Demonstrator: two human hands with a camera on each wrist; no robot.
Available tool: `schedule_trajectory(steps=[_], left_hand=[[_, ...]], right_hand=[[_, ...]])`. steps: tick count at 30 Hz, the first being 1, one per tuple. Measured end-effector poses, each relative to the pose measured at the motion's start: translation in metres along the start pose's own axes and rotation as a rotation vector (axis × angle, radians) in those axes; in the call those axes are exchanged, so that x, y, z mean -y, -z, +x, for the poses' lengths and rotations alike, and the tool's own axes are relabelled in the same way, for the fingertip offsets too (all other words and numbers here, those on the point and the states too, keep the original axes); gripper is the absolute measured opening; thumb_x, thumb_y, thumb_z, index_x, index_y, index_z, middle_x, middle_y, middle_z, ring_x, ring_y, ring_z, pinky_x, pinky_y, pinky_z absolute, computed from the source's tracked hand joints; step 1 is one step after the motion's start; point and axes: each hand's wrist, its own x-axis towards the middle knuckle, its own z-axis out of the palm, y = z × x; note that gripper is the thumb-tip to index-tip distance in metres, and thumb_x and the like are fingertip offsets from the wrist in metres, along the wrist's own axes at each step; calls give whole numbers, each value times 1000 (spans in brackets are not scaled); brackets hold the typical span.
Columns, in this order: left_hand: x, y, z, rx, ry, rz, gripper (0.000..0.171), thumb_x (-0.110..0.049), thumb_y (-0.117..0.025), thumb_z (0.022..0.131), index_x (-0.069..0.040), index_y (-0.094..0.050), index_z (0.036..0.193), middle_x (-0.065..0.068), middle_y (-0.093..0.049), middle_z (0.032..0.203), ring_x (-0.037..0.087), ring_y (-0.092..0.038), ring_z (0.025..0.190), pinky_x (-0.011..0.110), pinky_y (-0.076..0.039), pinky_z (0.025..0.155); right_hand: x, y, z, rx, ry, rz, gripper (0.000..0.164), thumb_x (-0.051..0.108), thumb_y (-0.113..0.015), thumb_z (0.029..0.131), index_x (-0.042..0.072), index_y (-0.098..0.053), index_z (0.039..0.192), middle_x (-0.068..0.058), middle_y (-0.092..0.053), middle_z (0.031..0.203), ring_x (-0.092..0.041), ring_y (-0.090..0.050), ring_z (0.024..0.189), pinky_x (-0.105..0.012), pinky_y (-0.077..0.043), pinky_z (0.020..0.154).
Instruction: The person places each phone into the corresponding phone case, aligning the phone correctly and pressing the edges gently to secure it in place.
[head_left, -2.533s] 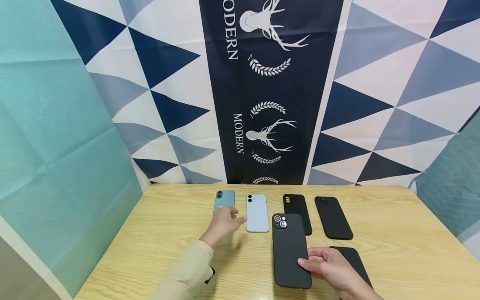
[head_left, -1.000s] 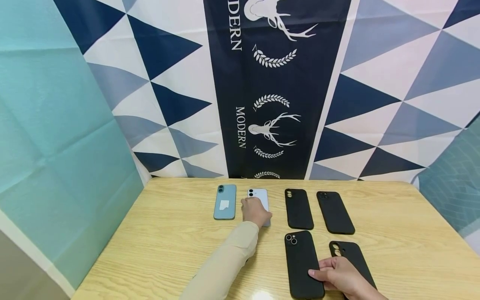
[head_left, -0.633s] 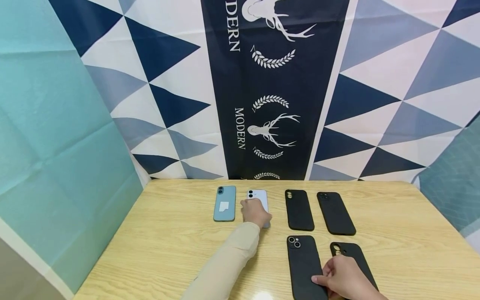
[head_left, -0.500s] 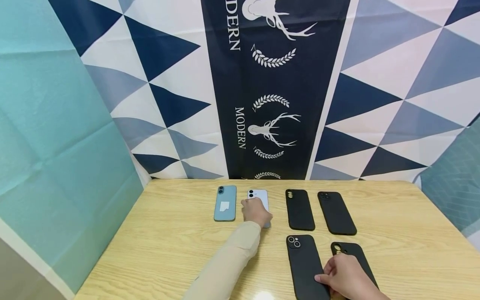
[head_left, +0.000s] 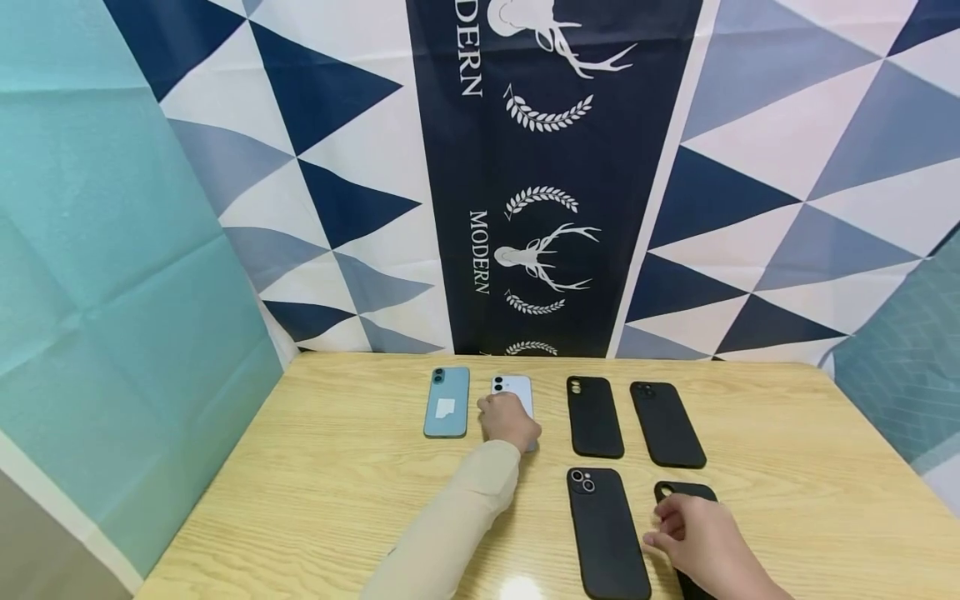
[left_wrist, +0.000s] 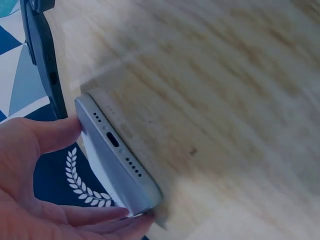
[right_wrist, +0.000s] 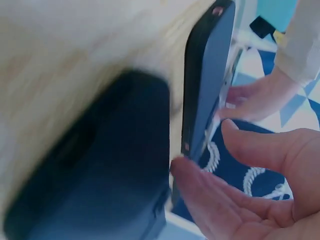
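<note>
My left hand [head_left: 508,419] holds a white smartphone [left_wrist: 117,150] by its long edges, thumb on one side and fingers on the other. The phone lies back up on the table, partly hidden by the hand. To its left lies a light blue smartphone [head_left: 447,403] with a white sticker. My right hand [head_left: 701,537] hovers over a black phone case [head_left: 693,490], its fingers loosely bent and apart from anything. A phone in a black case [head_left: 609,533], with two camera lenses showing, lies just left of that hand. In the right wrist view the thumb [right_wrist: 250,145] and fingers are spread with nothing between them.
Two more black phone cases [head_left: 595,417] [head_left: 667,423] lie in the back row, right of the white phone. The wooden table [head_left: 322,483] ends at a patterned cloth [head_left: 360,200] behind, with a teal cloth [head_left: 150,333] at the left.
My right hand has set the black-cased phone down on the table and let go of it. My left hand has moved right from the blue phone to the white one and grips it.
</note>
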Motion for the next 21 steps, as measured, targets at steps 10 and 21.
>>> schedule_trajectory(steps=[10,21], left_hand=[[-7,0,0,-23,26,-25,42,-21,-82,69,4,-67,100,20,-66,97,32,-54,91,41,-55,68],[-13,-1,1,-57,117,-22,71,-23,-88,64,7,-57,120,23,-65,105,34,-56,95,44,-55,73]], right_hand=[[-29,13,-3,-77,19,-234,85,44,-85,65,-22,-54,108,-30,-65,89,-37,-65,81,-45,-56,70],[-49,-1,-5,68,-35,-307,99,66,-78,58,-24,-55,93,-15,-55,72,-20,-56,67,-39,-55,65]])
